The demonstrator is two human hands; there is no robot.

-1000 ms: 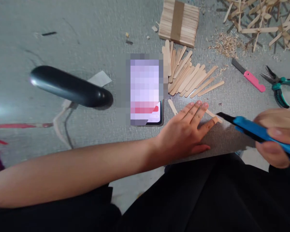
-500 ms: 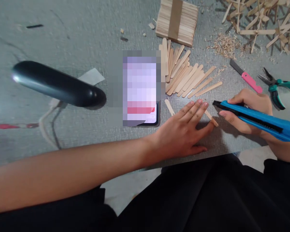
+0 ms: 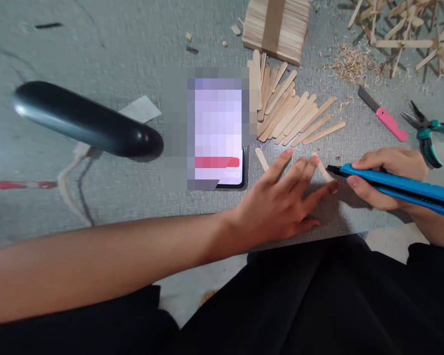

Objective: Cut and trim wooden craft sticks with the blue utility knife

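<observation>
My left hand (image 3: 286, 197) lies palm down with its fingers spread, two fingertips touching a short wooden stick (image 3: 324, 171) flat on the table. Another stick (image 3: 261, 159) lies partly under or behind the same hand. In my right hand (image 3: 388, 172) is a blue utility knife (image 3: 403, 190), its dark tip pointing left, just right of the short stick. Above both hands is a fanned pile of wooden sticks (image 3: 299, 116).
A phone (image 3: 218, 128) with a blurred screen is left of the pile, a black rounded device (image 3: 89, 121) farther left. Beyond are a banded stick bundle (image 3: 292, 29), shavings (image 3: 351, 64), joined sticks (image 3: 403, 43), a pink knife (image 3: 390, 123) and pliers (image 3: 425, 132).
The fingers of my left hand have spread wider, showing more of the short stick. My right hand and the blue knife have shifted slightly right. The whole view has moved a little.
</observation>
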